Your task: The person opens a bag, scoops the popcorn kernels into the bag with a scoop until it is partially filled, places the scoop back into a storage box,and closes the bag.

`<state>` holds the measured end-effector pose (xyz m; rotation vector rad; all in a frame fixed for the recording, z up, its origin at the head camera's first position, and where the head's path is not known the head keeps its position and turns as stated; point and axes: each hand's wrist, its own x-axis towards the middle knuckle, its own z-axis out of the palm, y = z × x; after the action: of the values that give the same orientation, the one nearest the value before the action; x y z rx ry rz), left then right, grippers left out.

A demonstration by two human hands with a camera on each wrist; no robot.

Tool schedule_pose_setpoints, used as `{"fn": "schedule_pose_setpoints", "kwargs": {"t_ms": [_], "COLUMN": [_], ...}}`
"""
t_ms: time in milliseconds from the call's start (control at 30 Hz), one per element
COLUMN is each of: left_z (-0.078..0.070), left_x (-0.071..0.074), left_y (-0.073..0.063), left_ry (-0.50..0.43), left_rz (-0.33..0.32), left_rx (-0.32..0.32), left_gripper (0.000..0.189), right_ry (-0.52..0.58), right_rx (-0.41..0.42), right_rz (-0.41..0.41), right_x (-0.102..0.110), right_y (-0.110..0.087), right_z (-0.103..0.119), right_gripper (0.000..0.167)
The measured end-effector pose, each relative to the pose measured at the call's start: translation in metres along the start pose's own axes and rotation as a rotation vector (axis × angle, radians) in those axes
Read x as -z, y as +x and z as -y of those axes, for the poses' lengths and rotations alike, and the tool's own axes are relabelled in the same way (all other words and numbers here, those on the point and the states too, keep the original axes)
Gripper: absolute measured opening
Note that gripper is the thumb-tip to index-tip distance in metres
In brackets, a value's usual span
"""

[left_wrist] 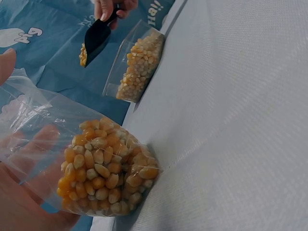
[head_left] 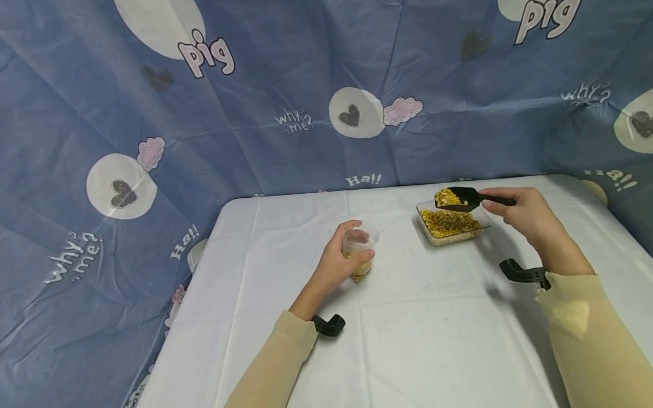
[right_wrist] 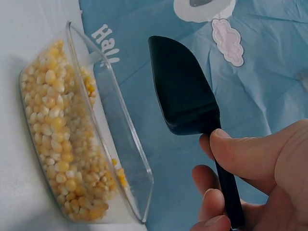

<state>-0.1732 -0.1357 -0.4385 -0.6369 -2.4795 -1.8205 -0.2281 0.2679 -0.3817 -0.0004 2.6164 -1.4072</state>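
My left hand point(head_left: 336, 262) grips a clear plastic bag point(left_wrist: 48, 103) around its upper part, holding its mouth wide. Corn kernels point(left_wrist: 103, 168) fill the lower part of the bag, whose base rests on the white tablecloth. To the right, my right hand point(head_left: 533, 218) pinches the handle of a black scoop point(head_left: 466, 199). Yellow kernels point(head_left: 446, 198) lie in the scoop's bowl. The scoop hovers above a clear rectangular container point(right_wrist: 103, 77) holding more corn; in the right wrist view only the scoop's dark underside shows.
A white cloth point(head_left: 428, 328) covers the table. Behind it hangs a blue printed curtain point(head_left: 285, 68), which also runs down the left side. Black wrist mounts point(head_left: 330, 325) are strapped to both forearms. Between the bag and the container lies a stretch of tablecloth.
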Motion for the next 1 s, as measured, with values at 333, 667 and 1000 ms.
{"fn": "schedule_pose_setpoints", "kwargs": {"t_ms": [333,667,1000], "left_z": [0.000,0.001,-0.001], "left_x": [0.000,0.000,0.001], "left_y": [0.001,0.001,0.000], "left_ry": [-0.019,-0.019,-0.019], "left_rz": [0.013,0.015,0.017], "left_rx": [-0.016,-0.015,-0.002], "left_gripper": [0.064,0.062,0.063], "right_ry": [0.007,0.019,0.027], "right_rx": [0.071,0.113,0.128], "right_rz": [-0.043,-0.064,-0.061], "right_x": [-0.003,-0.009,-0.019], "right_y": [-0.006,-0.013,-0.016], "right_z": [0.013,0.024,0.035], "right_gripper": [0.058,0.054,0.052]}}
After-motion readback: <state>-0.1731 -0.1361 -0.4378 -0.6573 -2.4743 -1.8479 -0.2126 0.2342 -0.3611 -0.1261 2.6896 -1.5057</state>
